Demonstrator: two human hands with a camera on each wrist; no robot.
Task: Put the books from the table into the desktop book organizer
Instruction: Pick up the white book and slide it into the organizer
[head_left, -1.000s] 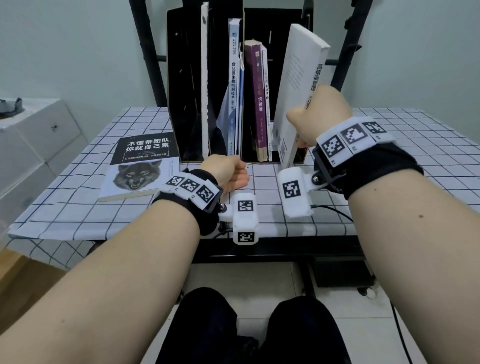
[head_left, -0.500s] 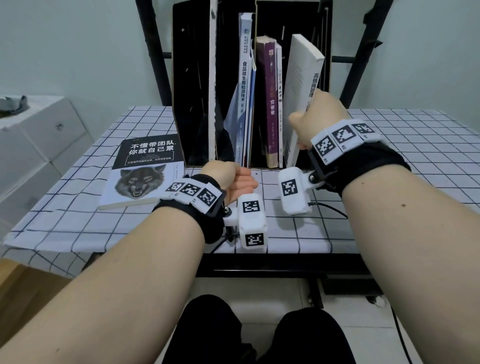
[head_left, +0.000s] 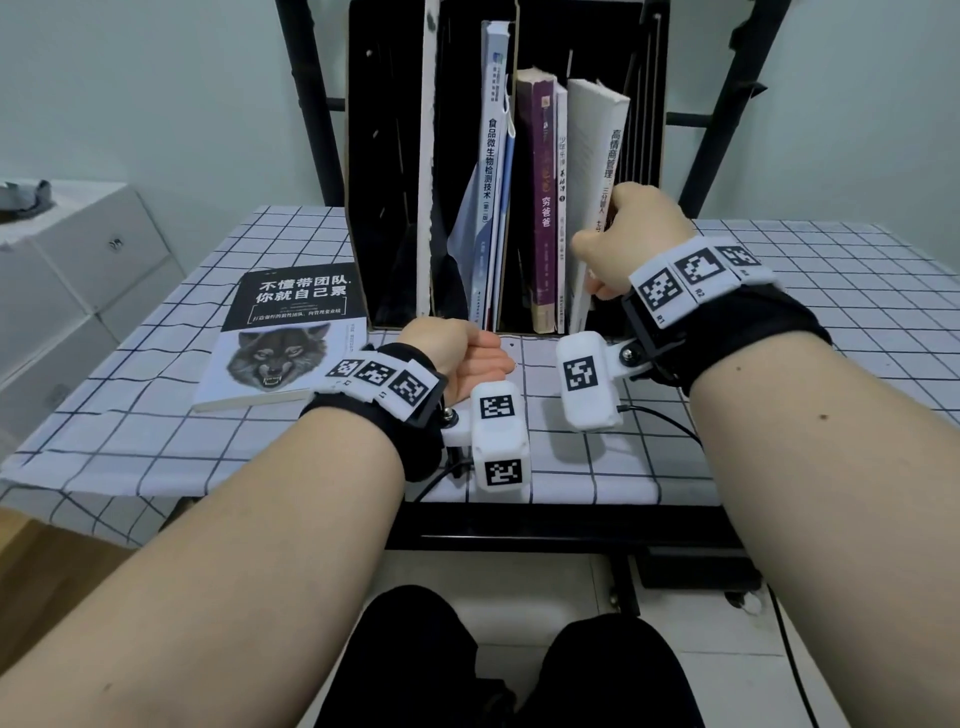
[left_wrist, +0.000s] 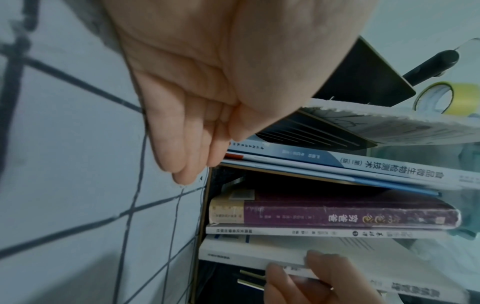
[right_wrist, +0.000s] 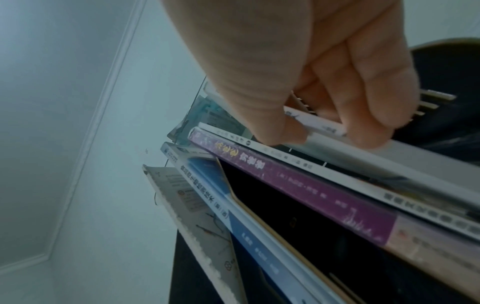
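Observation:
A black desktop book organizer (head_left: 384, 156) stands at the back of the checked table (head_left: 810, 358). My right hand (head_left: 621, 234) grips a white book (head_left: 595, 150) by its spine, upright in the right compartment beside a thin white book and a purple book (head_left: 540, 197). The right wrist view shows thumb and fingers of that hand (right_wrist: 324, 133) pinching the white book (right_wrist: 384, 162). My left hand (head_left: 467, 358) rests open on the table before the organizer, fingers straight (left_wrist: 182, 148). A wolf-cover book (head_left: 283, 338) lies flat at the left.
A blue-and-white book (head_left: 491, 156) leans in the middle compartment; the left compartment holds a thin white board (head_left: 426, 156). White drawers (head_left: 78, 270) stand left of the table. A black frame (head_left: 306, 93) rises behind. A yellow tape roll (left_wrist: 451, 98) lies beyond the organizer.
The white book went from tilted outside the organizer's front to upright and deeper in the right compartment, my right hand going with it. The left hand stayed put.

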